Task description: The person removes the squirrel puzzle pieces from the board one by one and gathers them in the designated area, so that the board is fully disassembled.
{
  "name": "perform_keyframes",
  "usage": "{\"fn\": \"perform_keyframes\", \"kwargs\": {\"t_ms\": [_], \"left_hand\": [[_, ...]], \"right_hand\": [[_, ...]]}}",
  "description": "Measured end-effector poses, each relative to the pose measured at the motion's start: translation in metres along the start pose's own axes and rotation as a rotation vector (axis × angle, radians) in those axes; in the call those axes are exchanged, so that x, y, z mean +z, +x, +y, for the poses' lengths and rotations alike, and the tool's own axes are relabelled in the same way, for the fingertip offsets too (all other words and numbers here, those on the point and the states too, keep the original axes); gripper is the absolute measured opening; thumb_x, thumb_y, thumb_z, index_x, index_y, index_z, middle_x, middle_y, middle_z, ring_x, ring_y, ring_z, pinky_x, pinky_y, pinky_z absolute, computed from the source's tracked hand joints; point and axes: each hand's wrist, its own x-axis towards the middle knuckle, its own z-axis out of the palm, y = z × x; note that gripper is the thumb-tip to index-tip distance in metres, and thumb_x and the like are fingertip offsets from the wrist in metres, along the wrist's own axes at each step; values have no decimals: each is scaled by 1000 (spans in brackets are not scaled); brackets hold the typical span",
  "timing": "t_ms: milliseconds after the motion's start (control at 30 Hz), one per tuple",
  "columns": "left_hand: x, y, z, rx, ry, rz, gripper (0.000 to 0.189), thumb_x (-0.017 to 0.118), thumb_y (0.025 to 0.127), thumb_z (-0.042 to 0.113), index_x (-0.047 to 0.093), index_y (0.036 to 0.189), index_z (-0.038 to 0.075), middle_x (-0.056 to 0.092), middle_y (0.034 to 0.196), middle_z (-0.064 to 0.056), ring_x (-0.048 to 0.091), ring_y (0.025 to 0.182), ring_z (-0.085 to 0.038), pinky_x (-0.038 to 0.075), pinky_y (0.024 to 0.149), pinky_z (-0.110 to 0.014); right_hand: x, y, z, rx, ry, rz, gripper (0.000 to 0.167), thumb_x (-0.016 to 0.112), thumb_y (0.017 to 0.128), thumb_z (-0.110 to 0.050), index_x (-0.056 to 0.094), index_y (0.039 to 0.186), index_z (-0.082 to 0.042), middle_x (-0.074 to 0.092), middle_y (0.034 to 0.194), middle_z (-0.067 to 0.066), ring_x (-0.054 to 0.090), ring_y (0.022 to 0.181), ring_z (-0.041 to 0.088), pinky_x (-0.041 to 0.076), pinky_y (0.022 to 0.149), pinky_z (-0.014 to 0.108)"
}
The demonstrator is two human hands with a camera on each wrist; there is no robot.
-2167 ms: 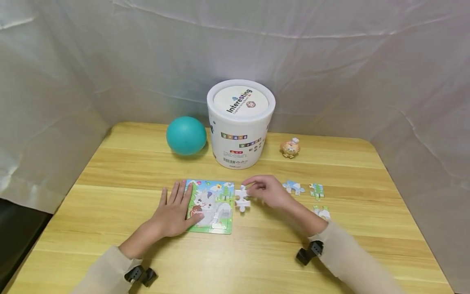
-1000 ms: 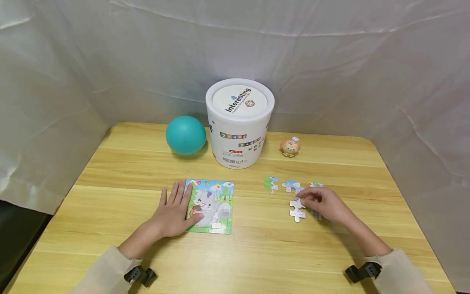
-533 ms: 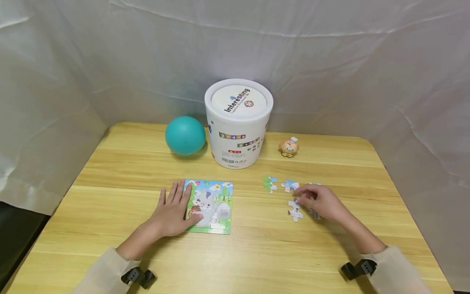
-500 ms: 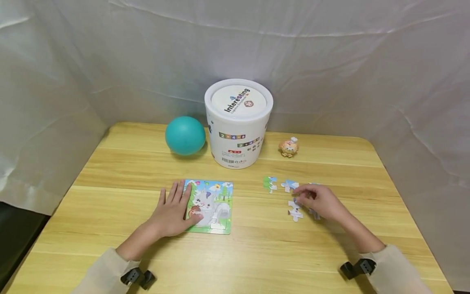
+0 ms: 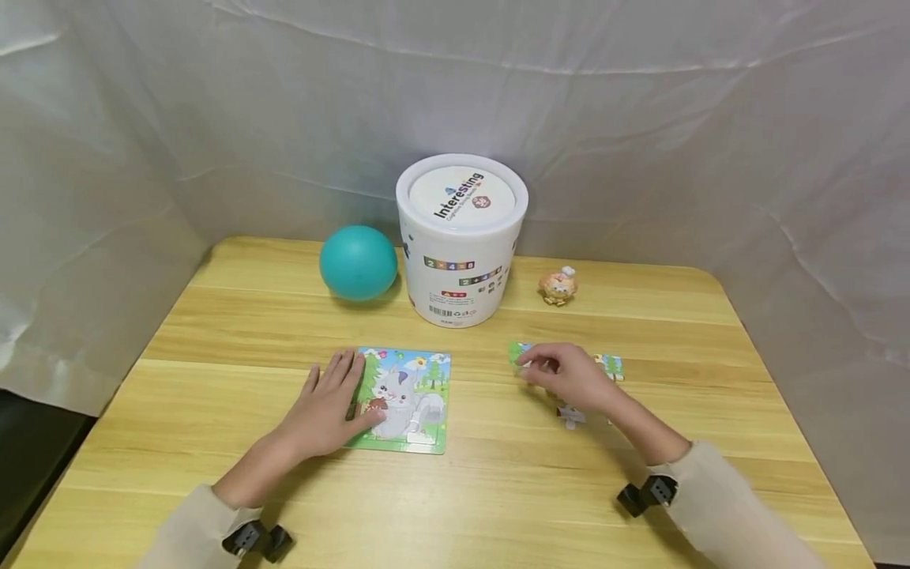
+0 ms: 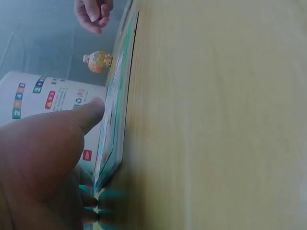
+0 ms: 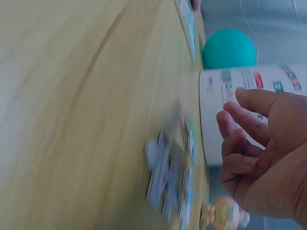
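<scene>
A square picture puzzle (image 5: pixel 415 399) showing a grey squirrel lies on the table. My left hand (image 5: pixel 320 415) lies at its left side, fingers straight and spread, the thumb reaching over the picture. In the left wrist view the thumb overlaps the edge of the puzzle board (image 6: pixel 117 115). Further right, my right hand (image 5: pixel 572 383) hovers over loose jigsaw pieces and hides part of them. Its fingers are loosely curled, with nothing between thumb and fingertips in the right wrist view. Around it show a green piece (image 5: pixel 515 350), a tree piece (image 5: pixel 613 366) and a grey piece (image 5: pixel 571 416).
Behind the puzzle stands a white lidded bucket (image 5: pixel 458 245) with printed sums. A teal ball (image 5: pixel 359 263) sits left of it, and a small orange figurine (image 5: pixel 558 286) with a white hat to its right. Pale cloth (image 5: pixel 640 158) hangs behind the table (image 5: pixel 426 514).
The right hand first carried a grey piece away from the puzzle and set it among the others. Now it has left that piece and moved left. The left hand has shifted slightly left.
</scene>
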Motion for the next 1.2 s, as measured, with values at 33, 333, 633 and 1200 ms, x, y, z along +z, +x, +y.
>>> {"fn": "perform_keyframes", "kwargs": {"t_ms": [33,333,633,1200], "left_hand": [[-1,-2,-2,0,-1,-3,97,61,98,56,18,159,-7,12,165,-30,8,153,-48,7,118,-68],[-11,-16,-16,0,-24,6,87,58,100,53,23,161,2,13,166,-28,7,152,-50,7,117,-69],[-10,-21,-25,-2,-76,-9,85,59,101,48,23,161,0,9,166,-30,4,151,-52,4,117,-69],[-3,-21,-27,40,-109,14,83,57,102,48,21,162,3,4,165,-33,-1,150,-54,-4,115,-71]], "right_hand": [[3,3,-4,-10,5,-7,19,71,98,-22,76,113,-10,67,85,-2,56,68,16,47,56,27],[40,34,-41,-127,29,-88,20,71,97,-20,75,114,-9,67,87,-4,59,73,15,50,63,27],[80,61,-75,-180,59,-147,22,71,97,-17,74,116,-7,67,89,-4,59,76,12,51,69,26],[135,86,-105,-174,6,-157,30,76,92,-16,74,120,-4,69,101,0,56,83,6,49,76,21]]}}
